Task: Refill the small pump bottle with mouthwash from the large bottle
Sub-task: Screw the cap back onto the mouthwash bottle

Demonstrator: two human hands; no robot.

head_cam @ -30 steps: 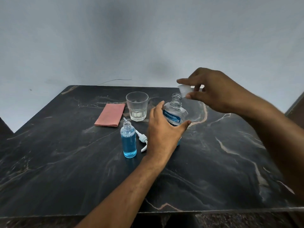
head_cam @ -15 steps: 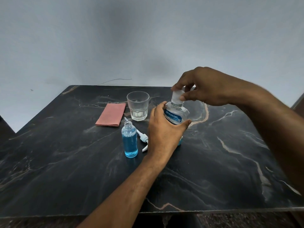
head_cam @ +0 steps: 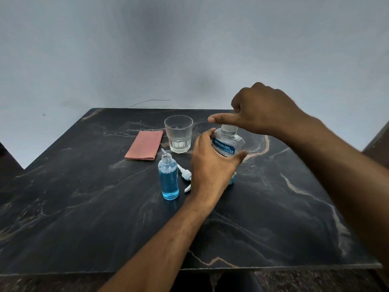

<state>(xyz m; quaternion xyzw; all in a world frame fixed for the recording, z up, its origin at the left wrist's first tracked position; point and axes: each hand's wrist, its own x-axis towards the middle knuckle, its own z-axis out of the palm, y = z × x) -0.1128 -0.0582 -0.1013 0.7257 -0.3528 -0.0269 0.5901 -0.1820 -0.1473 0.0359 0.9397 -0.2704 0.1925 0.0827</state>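
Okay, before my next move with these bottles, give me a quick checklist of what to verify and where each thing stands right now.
1. Large bottle steadied upright: ok, the left hand grips its body.
2. Cap on the large bottle's neck: ok, it sits there under the right hand; whether it is fully tight, cannot tell.
3. Small pump bottle filled: ok, blue liquid reaches its shoulder.
4. Small pump bottle closed: not ok, its neck is open.
5. Pump head within reach: ok, it lies on the table between the two bottles.
6. Spills on the table: cannot tell on the dark, veined surface.
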